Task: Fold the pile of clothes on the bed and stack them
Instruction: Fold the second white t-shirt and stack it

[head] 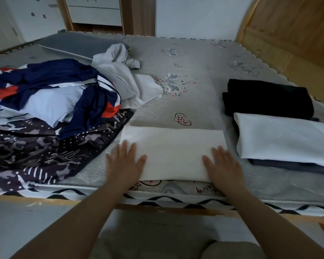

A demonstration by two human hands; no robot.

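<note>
A folded white cloth (173,146) lies flat as a long rectangle at the near edge of the bed (195,75). My left hand (124,161) presses on its left end with straight fingers. My right hand (223,163) presses flat on its right end. To the left sits the unfolded pile: a navy, light blue and red garment (51,94), a dark camouflage-patterned garment (41,146) and a crumpled grey-white garment (123,77). On the right stands the stack: a folded white piece (284,137) on a dark grey piece (288,165), with a folded black garment (266,98) just behind it.
The grey mattress has heart and flower prints in its middle. A grey pillow (79,45) lies at the far left. A wooden headboard (292,28) rises at the right. The wooden bed frame edge (166,208) runs in front of me, with the floor below.
</note>
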